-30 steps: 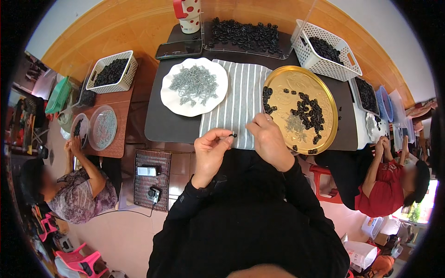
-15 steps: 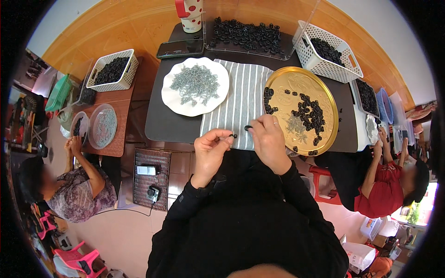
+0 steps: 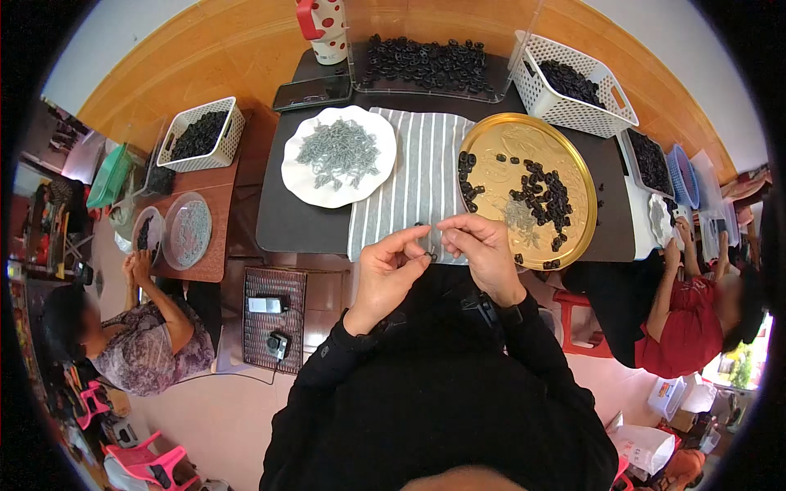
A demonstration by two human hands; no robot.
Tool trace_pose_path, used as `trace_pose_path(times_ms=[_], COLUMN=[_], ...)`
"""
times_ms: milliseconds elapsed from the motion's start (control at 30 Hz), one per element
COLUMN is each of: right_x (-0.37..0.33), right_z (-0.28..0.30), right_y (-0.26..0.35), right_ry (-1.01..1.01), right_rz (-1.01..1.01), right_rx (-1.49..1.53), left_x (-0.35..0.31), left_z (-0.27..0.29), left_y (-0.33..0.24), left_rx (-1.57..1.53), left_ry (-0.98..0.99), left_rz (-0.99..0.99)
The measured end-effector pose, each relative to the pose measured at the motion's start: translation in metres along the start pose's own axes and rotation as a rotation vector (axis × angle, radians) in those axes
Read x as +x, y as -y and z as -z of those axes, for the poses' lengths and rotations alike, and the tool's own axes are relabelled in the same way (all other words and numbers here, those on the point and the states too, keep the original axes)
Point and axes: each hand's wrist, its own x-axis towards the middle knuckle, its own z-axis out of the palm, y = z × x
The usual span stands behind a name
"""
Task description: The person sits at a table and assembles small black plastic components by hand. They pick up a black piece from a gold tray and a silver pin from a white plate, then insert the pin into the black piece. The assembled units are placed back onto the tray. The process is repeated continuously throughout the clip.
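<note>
My left hand (image 3: 391,274) is closed in a pinch, with a small black plastic piece (image 3: 432,257) at its thumb tip. My right hand (image 3: 489,252) also pinches, its fingertips close beside the left ones; whatever it holds is too small to make out. Just beyond the left fingertips, another small black piece (image 3: 418,223) shows against the grey-and-white striped cloth (image 3: 422,164). Left of the cloth, a white scalloped plate (image 3: 303,184) bears a heap of small greyish clear parts (image 3: 340,151). To the right, a round gold tray (image 3: 580,237) carries black pieces (image 3: 544,192) and some clear parts (image 3: 521,217).
At the back of the dark table (image 3: 299,225) stand a clear bin of black pieces (image 3: 430,64), a phone (image 3: 311,93), a dotted tumbler (image 3: 330,37) and a white basket (image 3: 565,106). One person (image 3: 151,344) works at the left table, another (image 3: 684,323) at the right.
My right hand has come nearer the left, and the black piece it pinched no longer shows in its fingertips. The black piece at my left thumb sits lower. The view has shifted slightly.
</note>
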Motion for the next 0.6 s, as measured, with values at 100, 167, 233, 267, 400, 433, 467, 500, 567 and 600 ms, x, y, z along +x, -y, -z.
trace_pose_path(times_ms=[100,167,233,267,400,433,467,500,567,600], right_x=[0.0,0.003,0.003,0.003,0.01,0.013,0.016,0.019,0.024,0.025], right_z=[0.001,-0.001,-0.003,-0.005,-0.016,-0.018,-0.02,-0.024,-0.03,-0.031], right_y=[-0.006,-0.013,-0.012,-0.012,-0.005,-0.004,-0.004,-0.005,-0.006,-0.007], right_ry=[-0.035,-0.092,-0.103,-0.107,-0.105,-0.099,-0.093,-0.114,-0.152,-0.146], right_rz=[0.093,0.255,0.34,0.383,0.493,0.513,0.532,0.533,0.533,0.532], right_rx=[-0.161,-0.404,-0.55,-0.623,-0.817,-0.892,-0.967,-1.029,-1.159,-1.206], left_x=[0.004,0.009,0.01,0.012,0.01,0.01,0.009,0.008,0.008,0.009], left_z=[-0.001,0.004,0.016,0.021,0.032,0.032,0.032,0.032,0.03,0.03], left_y=[0.003,0.001,0.003,0.005,-0.001,-0.002,-0.002,-0.003,-0.002,-0.002], left_rx=[-0.017,0.012,-0.097,-0.152,-0.134,-0.131,-0.141,-0.15,-0.145,-0.128], left_ry=[-0.026,-0.073,-0.136,-0.169,-0.197,-0.22,-0.218,-0.217,-0.215,-0.213], left_rz=[0.009,0.036,0.033,0.031,-0.043,-0.033,-0.027,-0.022,-0.008,0.001])
